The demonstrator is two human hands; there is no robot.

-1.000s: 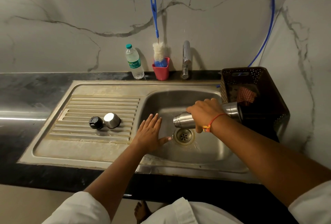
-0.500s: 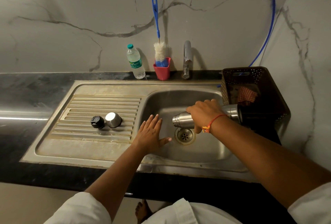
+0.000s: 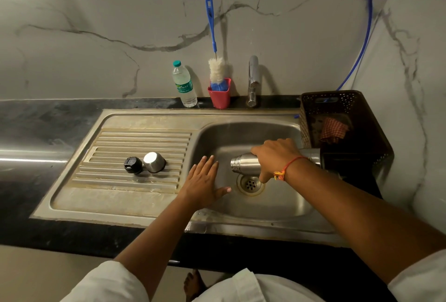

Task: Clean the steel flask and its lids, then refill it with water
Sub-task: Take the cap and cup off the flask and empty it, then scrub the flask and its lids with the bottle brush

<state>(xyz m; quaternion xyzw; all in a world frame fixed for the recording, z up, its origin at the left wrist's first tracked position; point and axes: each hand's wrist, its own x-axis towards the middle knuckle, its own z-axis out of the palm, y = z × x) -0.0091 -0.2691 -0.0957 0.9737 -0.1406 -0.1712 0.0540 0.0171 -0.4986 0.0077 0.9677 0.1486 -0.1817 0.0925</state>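
Observation:
The steel flask point(image 3: 245, 163) lies on its side over the sink basin point(image 3: 241, 133), its open mouth pointing left above the drain point(image 3: 249, 184). My right hand point(image 3: 275, 154) grips it round the middle. My left hand point(image 3: 205, 181) hovers flat with spread fingers at the basin's left edge, just left of the flask's mouth, holding nothing. On the ribbed drainboard point(image 3: 115, 152) stand the black inner lid point(image 3: 132, 164) and the steel cup lid point(image 3: 154, 161), side by side.
At the back stand a plastic water bottle point(image 3: 184, 84), a red cup point(image 3: 219, 95) with a blue-handled bottle brush point(image 3: 212, 36), and the steel tap point(image 3: 253, 79). A dark perforated basket point(image 3: 342, 120) holding a checked cloth point(image 3: 334, 130) sits right of the sink.
The flask's mouth has risen slightly, bringing the flask closer to level. My left hand stays in place beside the drain.

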